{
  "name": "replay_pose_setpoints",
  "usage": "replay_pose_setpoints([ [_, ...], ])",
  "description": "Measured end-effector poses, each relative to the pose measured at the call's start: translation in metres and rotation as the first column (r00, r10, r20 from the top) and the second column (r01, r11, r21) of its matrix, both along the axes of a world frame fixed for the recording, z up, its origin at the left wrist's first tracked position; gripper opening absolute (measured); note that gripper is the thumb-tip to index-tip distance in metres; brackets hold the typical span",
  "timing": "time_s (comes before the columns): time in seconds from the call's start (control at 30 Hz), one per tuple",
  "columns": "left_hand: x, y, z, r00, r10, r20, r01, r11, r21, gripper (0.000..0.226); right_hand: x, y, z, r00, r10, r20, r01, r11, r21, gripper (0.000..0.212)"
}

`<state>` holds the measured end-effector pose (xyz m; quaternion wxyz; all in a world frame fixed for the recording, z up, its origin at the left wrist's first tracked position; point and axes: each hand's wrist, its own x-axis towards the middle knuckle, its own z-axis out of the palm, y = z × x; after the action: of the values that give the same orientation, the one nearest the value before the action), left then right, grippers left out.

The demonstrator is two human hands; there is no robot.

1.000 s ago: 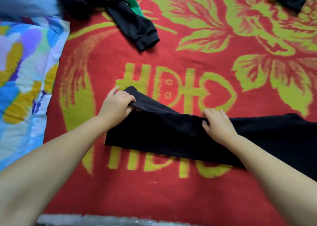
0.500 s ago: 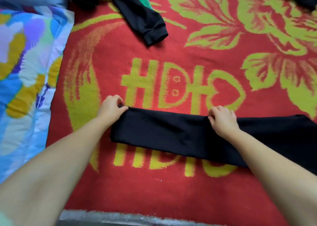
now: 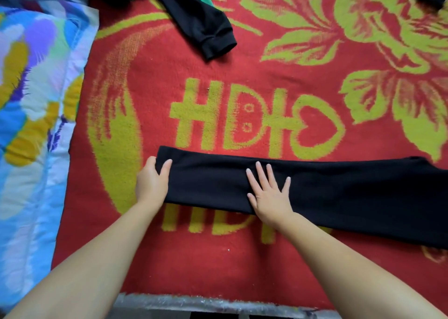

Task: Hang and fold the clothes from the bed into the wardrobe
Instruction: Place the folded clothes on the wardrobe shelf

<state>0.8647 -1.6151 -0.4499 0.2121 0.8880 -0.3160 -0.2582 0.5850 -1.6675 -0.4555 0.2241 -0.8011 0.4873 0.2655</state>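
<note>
Since a second ago, the right hand (image 3: pixel 269 195) has let go and spread flat on the black trousers (image 3: pixel 315 188), pinning them while the left hand (image 3: pixel 151 181) pinches their left end. They lie on the red blanket (image 3: pixel 242 76), long axis left to right.

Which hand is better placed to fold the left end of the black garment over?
Probably the left hand: it already grips that end of the black garment. The right hand lies flat mid-garment, suited to pinning it.
</note>
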Motion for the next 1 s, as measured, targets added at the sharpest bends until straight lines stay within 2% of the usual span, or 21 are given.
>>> replay_pose_setpoints([
  [0.07,-0.005,-0.001,0.007,1.0,0.031,-0.004,-0.031,0.999,0.009,0.032,0.009,0.0,0.01,0.999,-0.037,0.026,0.035,0.998,0.06,0.061],
  [0.13,-0.02,-0.01,0.024,0.999,0.031,-0.037,-0.032,0.998,-0.049,0.026,0.015,-0.005,0.026,0.954,-0.247,0.171,0.206,0.952,0.228,0.06],
  [0.17,-0.031,-0.017,0.035,0.998,0.009,-0.056,-0.015,0.996,-0.094,0.023,0.019,-0.008,0.035,0.861,-0.436,0.26,0.333,0.872,0.36,0.056],
  [0.23,-0.068,-0.034,0.063,0.986,-0.113,-0.12,0.094,0.984,-0.15,0.024,0.02,-0.019,0.057,0.519,-0.792,0.323,0.479,0.582,0.657,0.051],
  [0.27,-0.093,-0.04,0.073,0.965,-0.205,-0.163,0.179,0.971,-0.158,0.026,0.018,-0.024,0.069,0.354,-0.889,0.289,0.458,0.434,0.776,0.046],
  [0.3,-0.117,-0.043,0.079,0.933,-0.3,-0.199,0.27,0.949,-0.162,0.028,0.017,-0.029,0.078,0.238,-0.938,0.251,0.411,0.331,0.85,0.039],
  [0.33,-0.147,-0.046,0.083,0.889,-0.398,-0.228,0.367,0.915,-0.167,0.031,0.006,-0.034,0.086,0.158,-0.956,0.246,0.385,0.289,0.877,0.035],
  [0.37,-0.175,-0.047,0.086,0.841,-0.475,-0.261,0.44,0.879,-0.182,0.034,-0.006,-0.039,0.093,0.124,-0.952,0.28,0.404,0.306,0.862,0.032],
  [0.43,-0.217,-0.046,0.086,0.746,-0.552,-0.373,0.504,0.834,-0.225,0.039,-0.033,-0.05,0.101,0.15,-0.906,0.395,0.562,0.407,0.72,0.02],
  [0.5,-0.249,-0.041,0.087,0.64,-0.594,-0.488,0.538,0.799,-0.268,0.047,-0.078,-0.058,0.099,0.233,-0.858,0.458,0.724,0.468,0.508,0.016],
  [0.53,-0.259,-0.038,0.085,0.624,-0.63,-0.462,0.567,0.772,-0.287,0.052,-0.1,-0.061,0.094,0.27,-0.846,0.46,0.762,0.48,0.435,0.015],
  [0.57,-0.264,-0.037,0.08,0.662,-0.679,-0.318,0.609,0.734,-0.301,0.054,-0.12,-0.064,0.089,0.3,-0.844,0.444,0.782,0.484,0.393,0.01],
  [0.6,-0.264,-0.036,0.069,0.698,-0.711,-0.082,0.666,0.687,-0.292,0.056,-0.136,-0.066,0.082,0.332,-0.845,0.419,0.794,0.49,0.359,0.009],
  [0.63,-0.262,-0.037,0.054,0.682,-0.716,0.151,0.729,0.649,-0.217,0.057,-0.146,-0.065,0.074,0.371,-0.846,0.383,0.802,0.5,0.327,0.02],
  [0.67,-0.256,-0.039,0.036,0.624,-0.723,0.297,0.772,0.629,-0.09,0.058,-0.153,-0.064,0.064,0.436,-0.825,0.358,0.8,0.538,0.265,0.039],
  [0.7,-0.25,-0.041,0.018,0.562,-0.753,0.343,0.792,0.61,0.041,0.06,-0.158,-0.058,0.052,0.547,-0.766,0.336,0.774,0.617,0.146,0.057],
  [0.77,-0.233,-0.039,-0.014,0.491,-0.814,0.31,0.799,0.563,0.212,0.065,-0.15,-0.042,0.033,0.846,-0.472,0.248,0.52,0.835,-0.182,0.073],
  [0.83,-0.228,-0.038,-0.033,0.458,-0.839,0.294,0.799,0.533,0.277,0.068,-0.143,-0.024,0.014,0.966,-0.221,0.132,0.25,0.93,-0.268,0.071],
  [0.9,-0.23,-0.037,-0.034,0.495,-0.813,0.307,0.784,0.57,0.245,0.07,-0.142,-0.017,0.001,0.978,-0.202,0.05,0.208,0.959,-0.191,0.068],
  [0.93,-0.232,-0.035,-0.028,0.567,-0.764,0.309,0.745,0.635,0.203,0.071,-0.144,-0.015,0.0,0.975,-0.219,0.028,0.221,0.961,-0.167,0.067],
  [1.0,-0.234,-0.032,-0.015,0.821,-0.542,0.179,0.532,0.84,0.107,0.073,-0.148,-0.017,0.004,0.98,-0.194,0.036,0.197,0.952,-0.232,0.066],
])
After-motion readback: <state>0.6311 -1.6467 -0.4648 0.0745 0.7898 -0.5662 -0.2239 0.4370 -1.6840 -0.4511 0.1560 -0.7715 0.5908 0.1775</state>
